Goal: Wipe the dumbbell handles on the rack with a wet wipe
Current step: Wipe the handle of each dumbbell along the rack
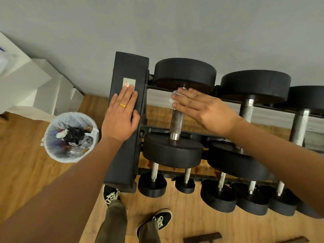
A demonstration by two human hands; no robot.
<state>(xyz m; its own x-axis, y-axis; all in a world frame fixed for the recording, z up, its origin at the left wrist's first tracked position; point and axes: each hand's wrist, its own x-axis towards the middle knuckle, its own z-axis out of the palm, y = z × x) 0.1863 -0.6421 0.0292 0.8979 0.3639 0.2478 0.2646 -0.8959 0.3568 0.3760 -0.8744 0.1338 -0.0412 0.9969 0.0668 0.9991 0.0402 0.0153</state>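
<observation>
Left forearm (70,181) before rack (127,67), bin (52,153) beside.

The right hand (205,111) hides most of the wet wipe (172,98).

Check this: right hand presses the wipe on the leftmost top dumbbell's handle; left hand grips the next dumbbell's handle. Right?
Wrong on the left hand: the head view shows it resting flat on the rack's end post, gripping nothing. The rest stands.
</observation>
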